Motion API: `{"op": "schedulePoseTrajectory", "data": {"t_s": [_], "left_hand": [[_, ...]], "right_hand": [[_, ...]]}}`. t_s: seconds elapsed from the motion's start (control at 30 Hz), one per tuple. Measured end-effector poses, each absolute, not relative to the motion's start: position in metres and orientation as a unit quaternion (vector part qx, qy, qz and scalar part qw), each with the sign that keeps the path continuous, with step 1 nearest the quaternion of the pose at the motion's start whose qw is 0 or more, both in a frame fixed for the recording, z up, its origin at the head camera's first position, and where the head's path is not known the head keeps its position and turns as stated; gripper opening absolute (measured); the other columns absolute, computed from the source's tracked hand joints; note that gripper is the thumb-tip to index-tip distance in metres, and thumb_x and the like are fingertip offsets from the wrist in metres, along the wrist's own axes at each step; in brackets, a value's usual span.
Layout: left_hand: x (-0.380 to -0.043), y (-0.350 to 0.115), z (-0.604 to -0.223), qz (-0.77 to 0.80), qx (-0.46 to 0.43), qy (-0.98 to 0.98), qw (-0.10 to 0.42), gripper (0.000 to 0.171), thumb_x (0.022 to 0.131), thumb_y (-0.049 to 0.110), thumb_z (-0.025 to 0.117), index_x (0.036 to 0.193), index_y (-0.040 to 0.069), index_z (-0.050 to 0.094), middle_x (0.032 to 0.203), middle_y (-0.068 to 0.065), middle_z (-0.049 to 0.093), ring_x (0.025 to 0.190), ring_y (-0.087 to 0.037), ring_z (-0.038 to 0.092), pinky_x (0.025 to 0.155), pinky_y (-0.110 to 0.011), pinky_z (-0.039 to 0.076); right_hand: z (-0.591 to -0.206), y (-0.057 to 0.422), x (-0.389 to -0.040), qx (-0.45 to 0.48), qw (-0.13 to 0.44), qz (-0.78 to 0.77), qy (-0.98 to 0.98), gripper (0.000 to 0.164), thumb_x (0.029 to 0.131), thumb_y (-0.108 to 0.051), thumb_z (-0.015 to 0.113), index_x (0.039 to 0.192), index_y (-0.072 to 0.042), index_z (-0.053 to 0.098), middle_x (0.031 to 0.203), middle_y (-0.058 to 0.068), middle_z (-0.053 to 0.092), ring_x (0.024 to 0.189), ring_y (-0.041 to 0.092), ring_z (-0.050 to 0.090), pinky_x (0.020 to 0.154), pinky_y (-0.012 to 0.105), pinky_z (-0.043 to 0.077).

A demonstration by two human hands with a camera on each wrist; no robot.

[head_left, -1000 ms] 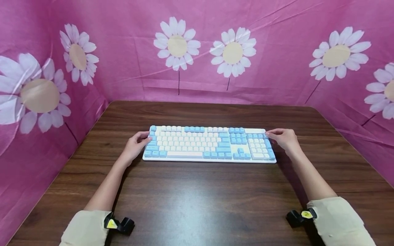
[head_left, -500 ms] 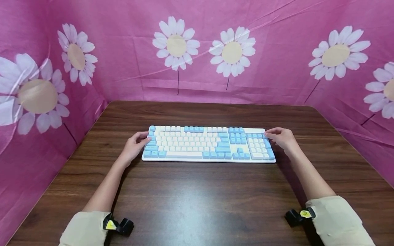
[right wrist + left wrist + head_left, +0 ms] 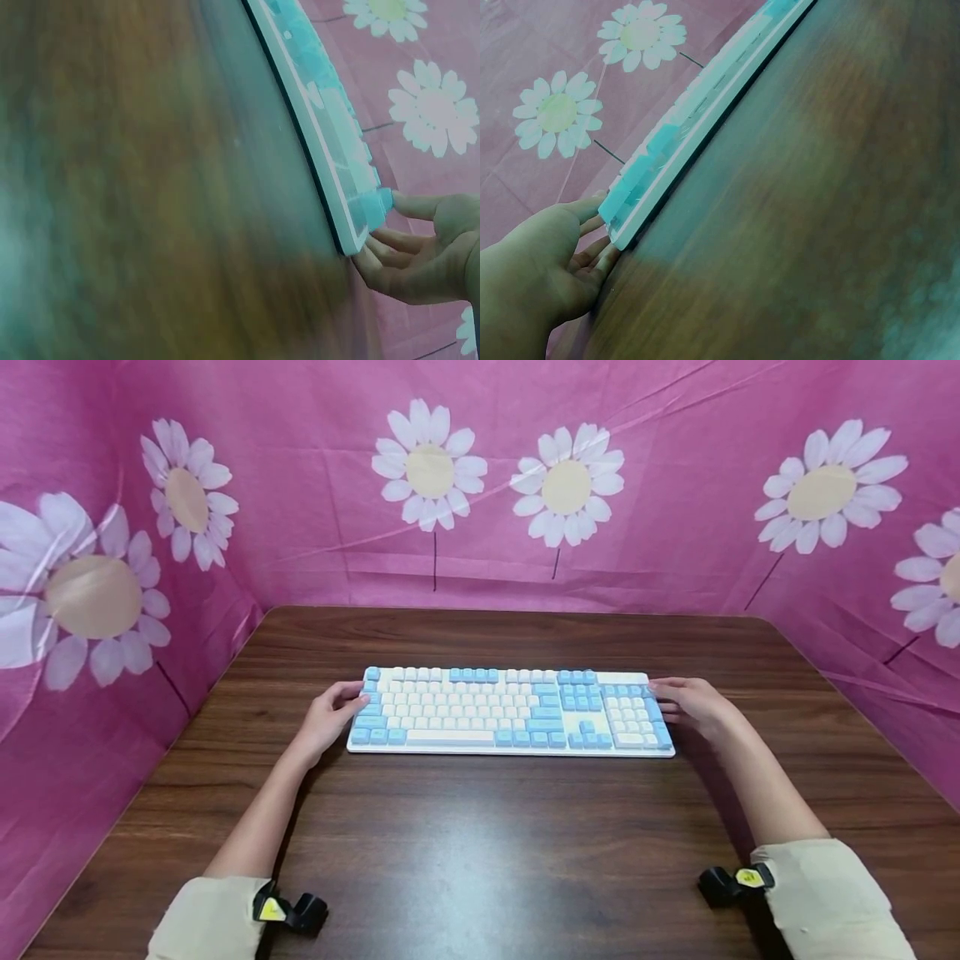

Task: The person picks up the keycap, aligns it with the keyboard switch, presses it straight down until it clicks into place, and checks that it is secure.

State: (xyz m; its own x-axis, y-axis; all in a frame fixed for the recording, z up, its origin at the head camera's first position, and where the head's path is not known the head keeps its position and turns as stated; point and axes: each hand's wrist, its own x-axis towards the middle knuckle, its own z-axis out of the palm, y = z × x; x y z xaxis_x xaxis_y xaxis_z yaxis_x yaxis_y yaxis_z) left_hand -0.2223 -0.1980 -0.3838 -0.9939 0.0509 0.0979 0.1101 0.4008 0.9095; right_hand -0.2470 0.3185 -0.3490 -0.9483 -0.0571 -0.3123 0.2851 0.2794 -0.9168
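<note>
A full-size keyboard (image 3: 457, 711) with white and light-blue keycaps lies across the middle of the wooden table, its long front edge toward me. My left hand (image 3: 327, 723) grips its left end, thumb by the blue keys. In the left wrist view, the fingers (image 3: 598, 259) of that hand reach round the keyboard's end and low against its side. At the other end, my right hand (image 3: 696, 703) holds the right side. The right wrist view shows the thumb (image 3: 416, 205) at a blue corner key and the other fingers curled against the end below it.
The brown wooden table (image 3: 465, 827) extends around the keyboard on all sides. Behind it hangs a pink cloth (image 3: 300, 510) printed with white daisies, also along both sides. A black wrist camera (image 3: 307, 912) is strapped to the left sleeve, another camera (image 3: 718, 887) to the right.
The right hand has shifted slightly, with more of its fingers showing beside the keyboard's right end. The left hand and the keyboard stay in nearly the same place.
</note>
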Motion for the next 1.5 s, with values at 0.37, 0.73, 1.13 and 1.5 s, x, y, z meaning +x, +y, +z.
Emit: {"op": "schedulePoseTrajectory", "data": {"t_s": [0.37,0.73,1.13,1.5], "left_hand": [[-0.224,-0.199,-0.383,-0.540,-0.046,-0.840,0.028,0.048,0.079,0.037,0.051,0.114,0.004,0.045,0.108,-0.012,0.044,0.094,-0.022,0.039,0.076,-0.034,0.032],[-0.223,-0.198,-0.381,-0.541,-0.048,-0.839,0.030,0.047,0.079,0.035,0.051,0.113,0.004,0.045,0.107,-0.012,0.044,0.094,-0.022,0.039,0.076,-0.034,0.032],[-0.223,-0.197,-0.381,-0.541,-0.052,-0.838,0.037,0.045,0.079,0.034,0.052,0.113,0.004,0.045,0.107,-0.013,0.045,0.094,-0.023,0.040,0.077,-0.035,0.032],[-0.222,-0.197,-0.384,-0.547,-0.048,-0.835,0.035,0.046,0.078,0.035,0.053,0.112,0.004,0.045,0.107,-0.013,0.045,0.094,-0.022,0.040,0.077,-0.035,0.032]], "right_hand": [[-0.342,0.317,-0.241,0.037,0.120,-0.600,0.790,0.033,0.079,-0.023,0.054,0.098,0.001,0.044,0.079,-0.008,0.055,0.074,0.009,0.055,0.069,0.027,0.042],[-0.355,0.326,-0.254,0.062,0.116,-0.579,0.805,0.067,0.072,-0.032,0.062,0.110,0.015,0.034,0.076,-0.004,0.056,0.073,0.009,0.056,0.067,0.027,0.043],[-0.355,0.330,-0.255,0.066,0.125,-0.597,0.790,0.069,0.072,-0.028,0.063,0.112,0.017,0.031,0.076,-0.001,0.058,0.074,0.011,0.056,0.068,0.027,0.042],[-0.337,0.317,-0.244,0.051,0.149,-0.590,0.792,0.053,0.080,-0.017,0.054,0.112,0.019,0.031,0.078,-0.003,0.058,0.074,0.011,0.056,0.071,0.031,0.042]]}}
